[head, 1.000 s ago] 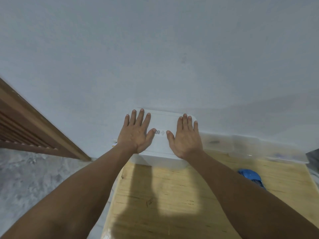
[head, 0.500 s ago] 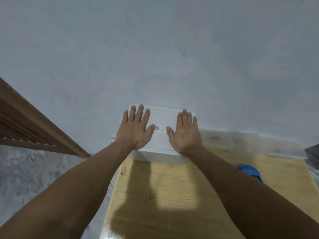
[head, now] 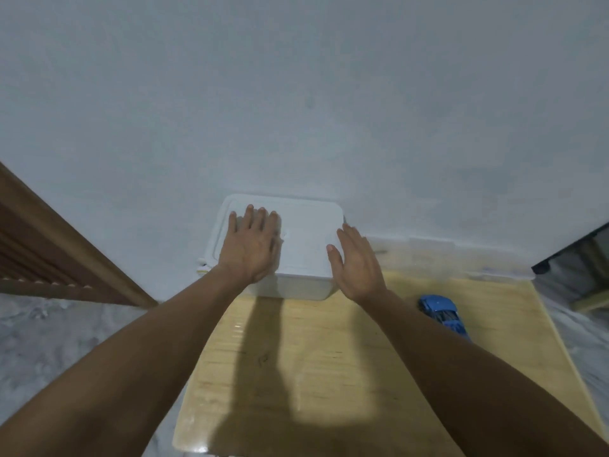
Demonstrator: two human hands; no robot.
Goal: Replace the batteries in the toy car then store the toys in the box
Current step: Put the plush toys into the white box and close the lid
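A white plastic box (head: 306, 245) with its lid on stands at the far edge of a pale wooden table (head: 346, 374), against the wall. My left hand (head: 252, 247) lies flat on the left half of the lid, fingers straight. My right hand (head: 357, 263) has its fingers straight at the box's right edge, and I cannot tell whether it touches. A blue toy car (head: 443, 313) lies on the table to the right of my right forearm, partly hidden by it.
A pale wall (head: 296, 94) rises right behind the box. A brown wooden louvred door frame (head: 49, 245) stands at the left. Grey marbled floor (head: 49, 341) shows beside the table. A dark object (head: 580, 258) sits at the far right.
My right hand has slid off the lid's middle to the box's right edge. The left hand stays flat on the lid. The camera has tilted, showing more table and the whole car.
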